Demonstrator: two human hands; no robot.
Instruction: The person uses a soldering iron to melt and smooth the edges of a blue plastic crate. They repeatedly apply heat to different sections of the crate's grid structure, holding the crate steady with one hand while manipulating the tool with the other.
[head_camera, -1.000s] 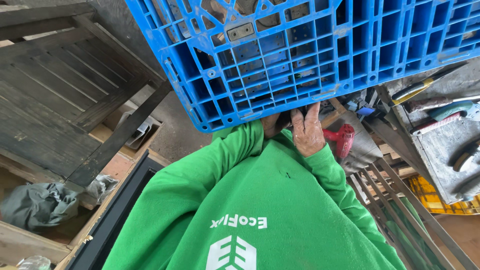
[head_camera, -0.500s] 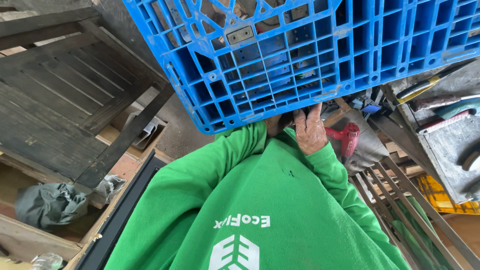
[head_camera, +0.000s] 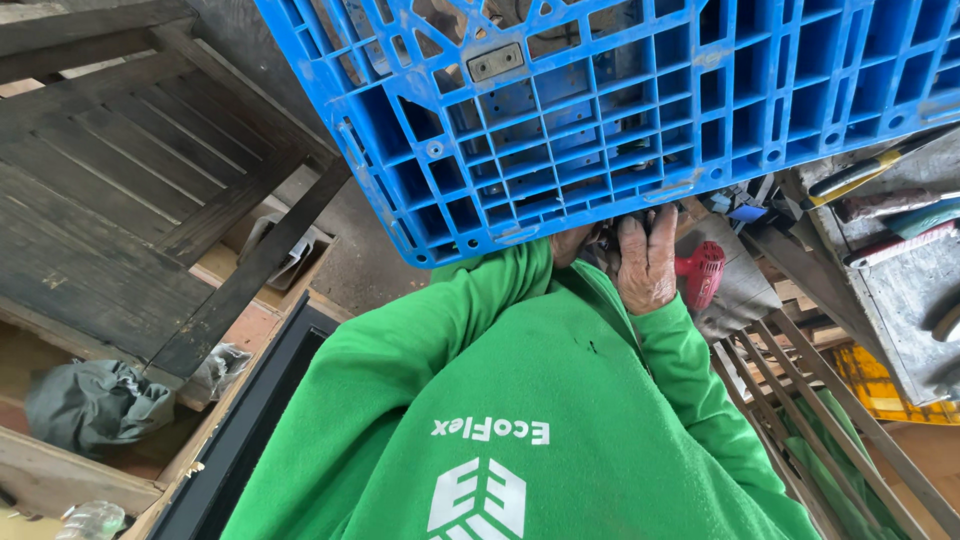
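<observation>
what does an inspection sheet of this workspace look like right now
surface: dark wooden pallet at left; grey metal bench at right.
job's things: blue plastic pallet, held tilted in front of the person.
clutter: red power tool, grey rag, hand tools on the bench, yellow tray.
grippers: right hand under the blue pallet's lower edge, fingers up; left hand mostly hidden beneath it.
cables: nothing seen.
surroundings: green sweatshirt, wooden slats, black frame.

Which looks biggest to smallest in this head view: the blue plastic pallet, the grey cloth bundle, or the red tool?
1. Blue plastic pallet, filling the top of the view, though it is held nearest the camera.
2. Grey cloth bundle, lower left.
3. Red tool, smallest and partly hidden beside the right hand.
</observation>
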